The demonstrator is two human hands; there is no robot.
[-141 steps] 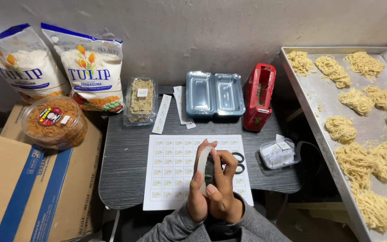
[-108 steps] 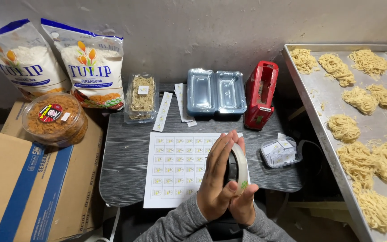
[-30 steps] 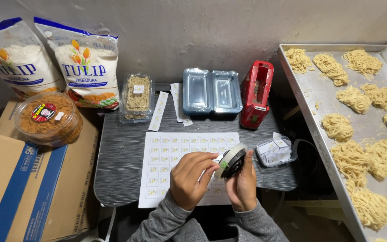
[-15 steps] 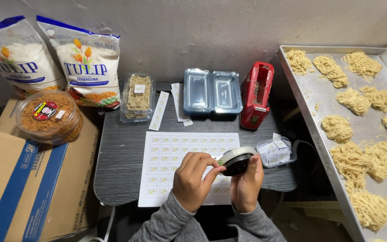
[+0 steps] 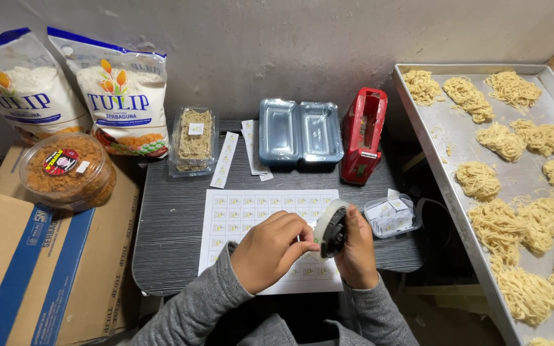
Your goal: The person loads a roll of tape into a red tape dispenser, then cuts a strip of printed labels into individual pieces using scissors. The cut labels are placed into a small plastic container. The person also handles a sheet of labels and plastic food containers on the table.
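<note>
My right hand (image 5: 358, 251) grips a roll of clear tape (image 5: 330, 228) on a black core, held on edge above a white sheet of small labels (image 5: 245, 213). My left hand (image 5: 272, 248) pinches at the roll's rim with thumb and forefinger. The sheet lies on a small dark table (image 5: 168, 237). A red tape dispenser (image 5: 364, 134) stands behind the sheet to the right, beside an open clear plastic container (image 5: 300, 131).
A metal tray (image 5: 444, 166) of noodle nests fills the right side. A small tub of cut labels (image 5: 391, 216) sits by my right hand. A packed noodle box (image 5: 193, 140), label strips (image 5: 224, 159), two flour bags (image 5: 123, 96), a round tub (image 5: 65, 170) and cardboard boxes (image 5: 27, 269) lie left.
Earlier both hands held a paper strip upright; since then they have taken up the tape roll and turned it, with my left fingers now working at its rim.
</note>
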